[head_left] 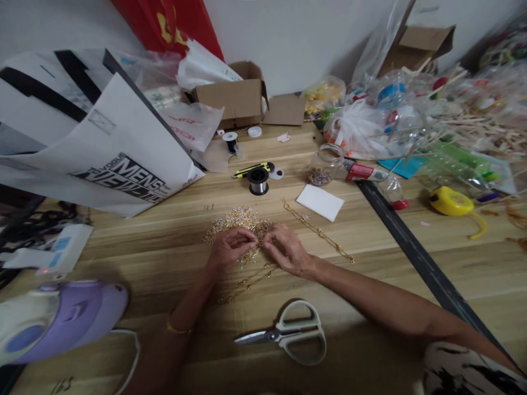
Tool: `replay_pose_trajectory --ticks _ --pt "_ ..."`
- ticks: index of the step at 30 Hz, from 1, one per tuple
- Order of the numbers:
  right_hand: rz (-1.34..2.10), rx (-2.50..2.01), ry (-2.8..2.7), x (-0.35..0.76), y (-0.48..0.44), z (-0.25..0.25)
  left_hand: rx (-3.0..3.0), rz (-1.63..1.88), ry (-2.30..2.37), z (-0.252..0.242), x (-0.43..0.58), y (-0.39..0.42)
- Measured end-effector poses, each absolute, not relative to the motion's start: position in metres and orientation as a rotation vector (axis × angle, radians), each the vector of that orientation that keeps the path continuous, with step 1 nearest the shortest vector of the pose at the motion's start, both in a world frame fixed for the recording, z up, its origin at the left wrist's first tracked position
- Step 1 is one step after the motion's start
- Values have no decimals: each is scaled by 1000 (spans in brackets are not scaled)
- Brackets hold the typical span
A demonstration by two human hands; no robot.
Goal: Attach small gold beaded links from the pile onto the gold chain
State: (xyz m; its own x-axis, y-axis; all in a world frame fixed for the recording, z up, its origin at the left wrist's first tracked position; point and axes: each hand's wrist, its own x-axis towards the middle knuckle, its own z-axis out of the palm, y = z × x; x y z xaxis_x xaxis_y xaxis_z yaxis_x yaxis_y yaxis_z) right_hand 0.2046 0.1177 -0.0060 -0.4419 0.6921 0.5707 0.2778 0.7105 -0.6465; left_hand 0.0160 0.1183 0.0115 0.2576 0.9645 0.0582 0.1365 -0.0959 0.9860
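Observation:
My left hand (pixel 233 247) is closed in a pinch at the front of a loose pile of small gold and clear beads (pixel 234 218). Facing it, my right hand (pixel 288 249) also pinches, its fingertips close to the left ones. Whatever is between the fingers is too small to make out. Just below the hands, a gold beaded chain (pixel 248 285) lies on the wooden table. Another gold chain (pixel 319 232) stretches out beyond my right hand. Scissors with pale handles (pixel 288 332) rest nearer to me, blades pointing left.
Behind the pile stand a spool of silver wire (pixel 258 182) and a yellow-black utility knife (pixel 252 169). A jar of beads (pixel 323 167) and a white card (pixel 320 202) are to the right. A yellow tape measure (pixel 450 201) lies farther right; a large white bag (pixel 102 148) stands left.

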Motion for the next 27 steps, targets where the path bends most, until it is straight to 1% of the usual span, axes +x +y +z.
replay_pose_trajectory --ticks 10,27 --pt "587 -746 -2034 204 118 -6 1544 1073 1037 13 18 118" --pt "579 -742 -2017 204 118 -8 1552 1035 1024 13 16 119"
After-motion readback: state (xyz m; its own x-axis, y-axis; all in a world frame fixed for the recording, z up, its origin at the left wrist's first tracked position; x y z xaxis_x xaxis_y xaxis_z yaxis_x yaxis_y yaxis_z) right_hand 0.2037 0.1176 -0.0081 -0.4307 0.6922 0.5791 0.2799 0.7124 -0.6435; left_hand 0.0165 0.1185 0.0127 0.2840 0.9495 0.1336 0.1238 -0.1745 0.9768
